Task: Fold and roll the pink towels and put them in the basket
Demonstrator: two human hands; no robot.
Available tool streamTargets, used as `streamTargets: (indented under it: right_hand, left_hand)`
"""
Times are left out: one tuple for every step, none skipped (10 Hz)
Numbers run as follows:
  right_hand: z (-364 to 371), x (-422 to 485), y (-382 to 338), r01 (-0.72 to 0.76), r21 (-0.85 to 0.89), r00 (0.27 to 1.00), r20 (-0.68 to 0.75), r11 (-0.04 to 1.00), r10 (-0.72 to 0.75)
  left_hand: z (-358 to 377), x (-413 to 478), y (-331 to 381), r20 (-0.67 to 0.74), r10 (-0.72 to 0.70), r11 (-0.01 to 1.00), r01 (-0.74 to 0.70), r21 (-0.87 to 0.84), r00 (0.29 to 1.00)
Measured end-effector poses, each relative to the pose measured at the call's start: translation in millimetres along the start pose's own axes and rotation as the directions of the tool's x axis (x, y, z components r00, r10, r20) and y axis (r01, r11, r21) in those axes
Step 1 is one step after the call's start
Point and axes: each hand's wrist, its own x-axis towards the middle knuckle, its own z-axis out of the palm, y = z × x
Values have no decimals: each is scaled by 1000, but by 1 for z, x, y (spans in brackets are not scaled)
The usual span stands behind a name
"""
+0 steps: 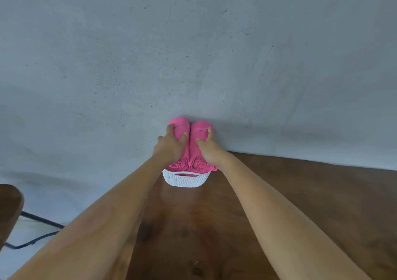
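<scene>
Each hand, left hand [169,145] and right hand [209,147], grips a soft, light rolled pink towel [179,127] mid-length, pressing them into the white woven plastic basket [185,180].

Lighting even, diffuse and rather dim; source not identifiable. Soft shadow falls on the grey wall [257,133] to the right of the pink towels [181,127]. No glare; faint sheen on the wooden table [290,198]. Marked wide-angle bending toward the edges. Centre reasonably sharp, slightly soft overall.
</scene>
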Motion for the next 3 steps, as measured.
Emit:
streamTargets:
  right_hand:
    - [1, -5, 1, 24, 29, 1000, -14, 999, -23]
    - [2, -14, 2, 44, 42, 999, -24, 998, -43]
    - [-3, -27, 3, 66, -17, 998, -18, 998, -66]
  left_hand:
    - [-1, -3, -1, 21, 7, 1000, -7, -5, 1000]
    - [-3, -10, -1, 20, 25, 999, -26, 19, 999]
    - [-6, -19, 4, 26, 50, 993, -52, 107, 998]
